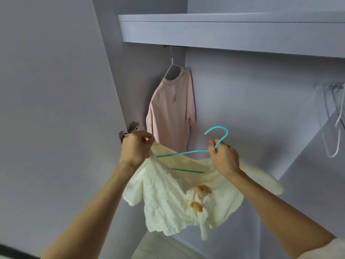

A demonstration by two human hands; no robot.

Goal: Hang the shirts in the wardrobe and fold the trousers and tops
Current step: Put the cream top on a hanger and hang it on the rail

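A small cream shirt [173,200] with tan toggle buttons hangs in front of me, draped over a teal hanger [188,152]. My left hand [135,146] pinches the shirt's shoulder at the hanger's left end. My right hand [223,157] grips the hanger's neck just below its hook, which points up. Behind them, a pink T-shirt [171,111] hangs on a white hanger [172,66] from under the wardrobe shelf [224,30].
The open wardrobe door [52,100] stands at the left with a metal hinge [130,128] next to my left hand. Empty white hangers [336,124] hang at the far right. The wardrobe's back wall lies between the pink T-shirt and those hangers.
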